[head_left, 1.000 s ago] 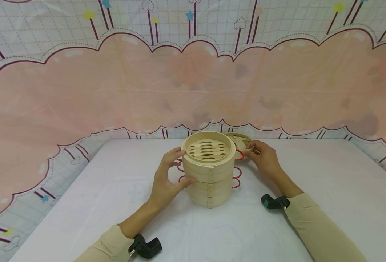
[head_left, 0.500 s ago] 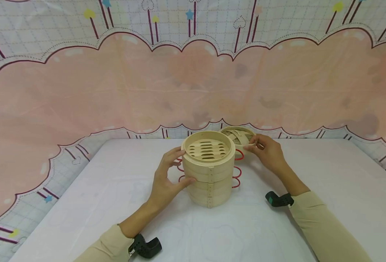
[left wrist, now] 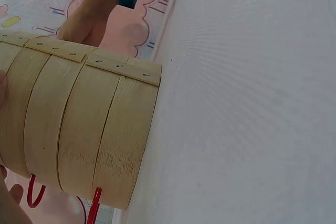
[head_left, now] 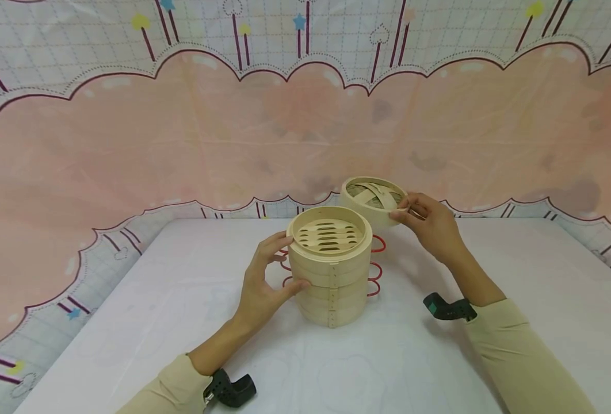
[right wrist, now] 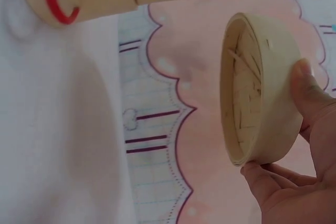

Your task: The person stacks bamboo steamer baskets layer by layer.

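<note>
A stacked bamboo steamer (head_left: 330, 293) stands upright on the white table, its top tier uncovered and showing a slatted base. My left hand (head_left: 265, 290) grips its left side, thumb on the front and fingers at the upper rim; only bits of that hand show in the left wrist view, beside the steamer (left wrist: 79, 124). Behind and right of the stack, my right hand (head_left: 432, 227) pinches the edge of the bamboo steamer lid (head_left: 371, 198). The lid is held in the air, slightly tilted. From the right wrist, the lid's hollow underside (right wrist: 244, 90) is visible.
Red loop handles (head_left: 375, 271) stick out from both sides of the stack. White cloth covers the table (head_left: 181, 259), and a patterned pink backdrop (head_left: 243, 138) hangs behind its far edge. Each wrist wears a black camera (head_left: 449, 307).
My right hand has raised the lid from behind the stack, up and slightly left, so more of it shows. The left hand and the stack have stayed in place.
</note>
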`<state>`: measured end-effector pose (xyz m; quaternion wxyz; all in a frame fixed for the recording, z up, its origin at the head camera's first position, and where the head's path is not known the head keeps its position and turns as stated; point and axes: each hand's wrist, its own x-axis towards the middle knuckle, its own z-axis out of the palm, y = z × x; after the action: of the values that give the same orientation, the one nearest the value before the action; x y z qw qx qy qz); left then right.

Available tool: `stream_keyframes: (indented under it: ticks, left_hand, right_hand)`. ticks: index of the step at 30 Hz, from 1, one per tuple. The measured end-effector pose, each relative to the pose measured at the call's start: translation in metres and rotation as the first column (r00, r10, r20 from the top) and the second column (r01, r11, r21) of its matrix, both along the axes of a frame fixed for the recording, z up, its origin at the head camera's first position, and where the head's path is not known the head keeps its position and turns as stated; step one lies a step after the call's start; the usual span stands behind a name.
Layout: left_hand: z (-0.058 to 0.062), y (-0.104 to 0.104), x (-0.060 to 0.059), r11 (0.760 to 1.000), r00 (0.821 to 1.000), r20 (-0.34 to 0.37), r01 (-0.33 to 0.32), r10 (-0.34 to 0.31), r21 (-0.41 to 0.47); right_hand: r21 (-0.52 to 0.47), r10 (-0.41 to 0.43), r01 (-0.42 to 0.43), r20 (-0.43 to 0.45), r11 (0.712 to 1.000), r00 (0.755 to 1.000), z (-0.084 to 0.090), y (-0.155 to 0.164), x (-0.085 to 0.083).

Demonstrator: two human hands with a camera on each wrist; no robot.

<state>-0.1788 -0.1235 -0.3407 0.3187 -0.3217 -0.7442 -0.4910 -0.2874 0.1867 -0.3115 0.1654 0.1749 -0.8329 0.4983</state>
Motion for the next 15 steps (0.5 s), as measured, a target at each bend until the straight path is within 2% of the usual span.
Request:
stream_keyframes:
  ticks: [15]
  left_hand:
    - [0.0, 0.003, -0.004, 1.0, 1.0, -0.007, 0.002, -0.002, -0.002]
  right_hand:
    - [-0.071, 0.002, -0.004, -0.021, 0.997, 1.0, 0.025, 0.002, 0.009]
